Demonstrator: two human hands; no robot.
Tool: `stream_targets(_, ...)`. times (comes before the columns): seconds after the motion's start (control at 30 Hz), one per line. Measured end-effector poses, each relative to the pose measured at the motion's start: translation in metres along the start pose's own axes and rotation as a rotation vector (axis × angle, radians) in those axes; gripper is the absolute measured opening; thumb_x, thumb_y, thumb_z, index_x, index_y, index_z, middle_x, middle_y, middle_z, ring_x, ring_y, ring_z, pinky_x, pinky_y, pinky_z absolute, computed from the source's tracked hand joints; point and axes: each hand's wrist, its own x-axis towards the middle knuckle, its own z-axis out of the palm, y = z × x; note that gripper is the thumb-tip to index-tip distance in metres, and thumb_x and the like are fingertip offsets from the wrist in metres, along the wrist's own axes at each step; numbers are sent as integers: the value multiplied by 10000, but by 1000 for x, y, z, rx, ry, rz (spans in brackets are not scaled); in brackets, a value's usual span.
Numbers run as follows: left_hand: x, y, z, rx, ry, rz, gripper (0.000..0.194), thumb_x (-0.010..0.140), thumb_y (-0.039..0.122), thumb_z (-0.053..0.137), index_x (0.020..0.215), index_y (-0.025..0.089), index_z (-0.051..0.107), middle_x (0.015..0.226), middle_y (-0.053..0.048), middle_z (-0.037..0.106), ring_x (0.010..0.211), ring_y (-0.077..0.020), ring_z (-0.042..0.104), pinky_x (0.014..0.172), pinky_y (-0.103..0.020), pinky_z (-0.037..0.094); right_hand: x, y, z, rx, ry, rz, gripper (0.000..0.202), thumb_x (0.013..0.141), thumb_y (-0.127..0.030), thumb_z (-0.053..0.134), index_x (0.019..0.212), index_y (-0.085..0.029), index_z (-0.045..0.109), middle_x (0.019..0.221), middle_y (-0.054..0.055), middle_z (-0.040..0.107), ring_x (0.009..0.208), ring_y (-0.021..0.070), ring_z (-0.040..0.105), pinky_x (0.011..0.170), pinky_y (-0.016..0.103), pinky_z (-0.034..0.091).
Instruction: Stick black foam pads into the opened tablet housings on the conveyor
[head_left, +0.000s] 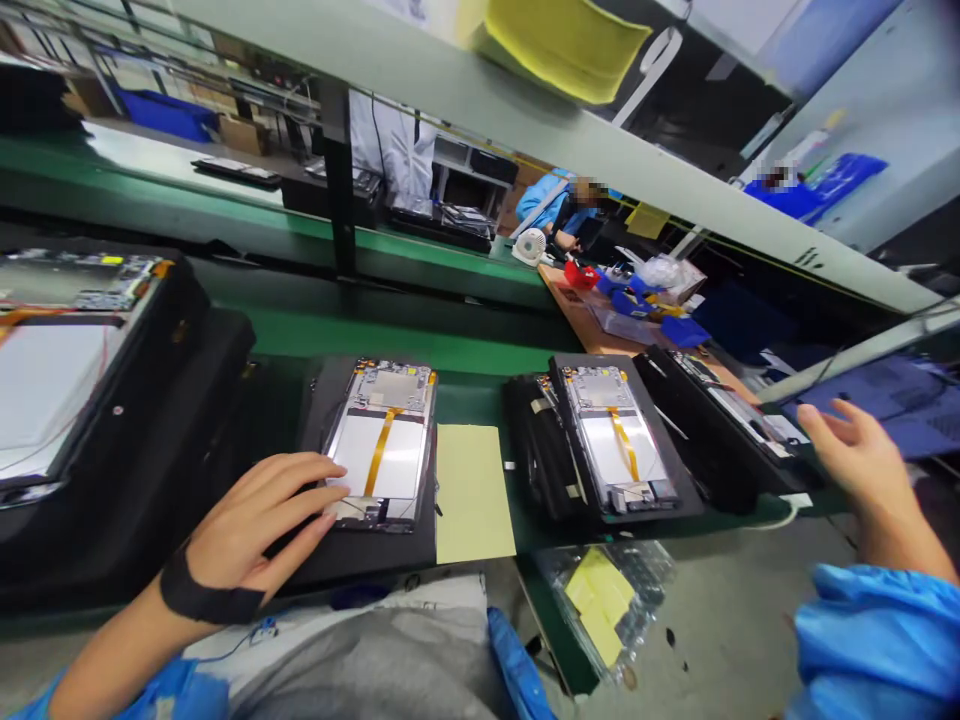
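My left hand (pixel 262 515) has its fingers stretched out, the tips at the left edge of an opened tablet (pixel 386 440). That tablet lies on a black foam pad (pixel 322 560), its circuit board, white battery and orange ribbon cable exposed. My right hand (pixel 862 460) is off to the far right, held up with thumb and fingers apart and nothing visible in it. Nearest to it is another device (pixel 750 415) on black padding. Between the hands, a second opened tablet (pixel 619 440) rests on stacked black pads, and a yellow paper sheet (pixel 474 490) lies beside the first tablet.
At the left, a larger opened device (pixel 60 370) sits on thick black foam. Yellow papers (pixel 600 595) lie on clear plastic by the bench's front edge. A white fan (pixel 529 246), blue bins (pixel 682 331) and a person in blue (pixel 551 200) are farther back. A shelf beam (pixel 525 100) crosses above.
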Motion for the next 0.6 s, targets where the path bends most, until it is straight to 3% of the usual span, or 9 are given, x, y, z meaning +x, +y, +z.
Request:
stream_targets(0.07, 0, -5, 2, 31, 1, 13, 228, 965, 150, 577, 1127, 245, 705, 1147, -55, 735, 1091, -220, 672, 994, -372, 525, -19, -41, 10, -152, 199, 29, 422, 797, -385, 854, 1193, -368, 709, 1139, 90, 798, 1186, 398, 714, 1015, 619, 514)
stream_targets(0.13, -4, -6, 3, 87, 11, 16, 181, 957, 165, 610, 1089, 232, 714, 1085, -58, 737, 1023, -224, 681, 948, -372, 532, -49, -94, 30, -84, 233, 10, 497, 885, -396, 781, 1354, -436, 619, 1277, 69, 752, 1224, 376, 698, 1066, 613, 484)
stream_targets(0.2, -8, -1, 4, 116, 11, 43, 153, 943, 166, 645, 1072, 214, 712, 1020, -57, 729, 942, -210, 675, 891, -354, 532, -89, -149, 58, 26, 158, -46, 479, 951, -398, 712, 1398, -484, 563, 1305, 31, 732, 1210, 312, 708, 1123, 576, 470)
stream_targets(0.3, -9, 16, 11, 89, -20, 111, 186, 936, 121, 635, 1098, 190, 694, 997, -61, 729, 914, -192, 665, 885, -336, 525, -161, -210, 114, 152, 9, -28, 538, 931, -299, 746, 1416, -425, 549, 1207, 29, 749, 1148, 288, 722, 1085, 554, 506)
stream_targets(0.33, -8, 21, 16, 84, -38, 128, 202, 939, 119, 625, 1115, 193, 690, 1020, -66, 737, 940, -197, 671, 918, -347, 521, -185, -222, 136, 189, -76, -26, 574, 886, -275, 790, 1405, -376, 566, 1130, 43, 768, 1061, 290, 743, 1014, 542, 548)
stream_targets(0.4, -9, 26, 24, 117, -85, 129, 233, 949, 168, 616, 1165, 219, 688, 1125, -82, 746, 1046, -233, 684, 1034, -413, 494, -228, -231, 184, 309, -421, 38, 589, 919, -259, 729, 1461, -320, 505, 1121, 69, 771, 1038, 260, 745, 991, 497, 565)
stream_targets(0.47, -13, 21, 30, 186, -140, 69, 330, 953, 302, 623, 1279, 264, 657, 1304, -110, 704, 1223, -312, 646, 1161, -543, 407, -260, -227, 232, 464, -703, 146, 673, 919, -250, 698, 1525, -291, 410, 1204, 96, 751, 1150, 247, 710, 1029, 470, 546)
stream_targets(0.53, -22, 10, 34, 224, -182, -45, 549, 943, 453, 615, 1461, 289, 532, 1503, -145, 575, 1407, -395, 516, 1219, -650, 303, -279, -218, 272, 626, -836, 286, 816, 836, -258, 769, 1541, -285, 359, 1287, 108, 721, 1247, 252, 665, 1056, 458, 523)
stream_targets(0.6, -32, -2, 35, 197, -202, -138, 742, 944, 513, 599, 1601, 289, 335, 1630, -160, 423, 1521, -411, 370, 1239, -661, 276, -288, -212, 297, 813, -881, 465, 809, 780, -287, 815, 1482, -295, 412, 1208, 84, 746, 1152, 236, 703, 964, 406, 559)
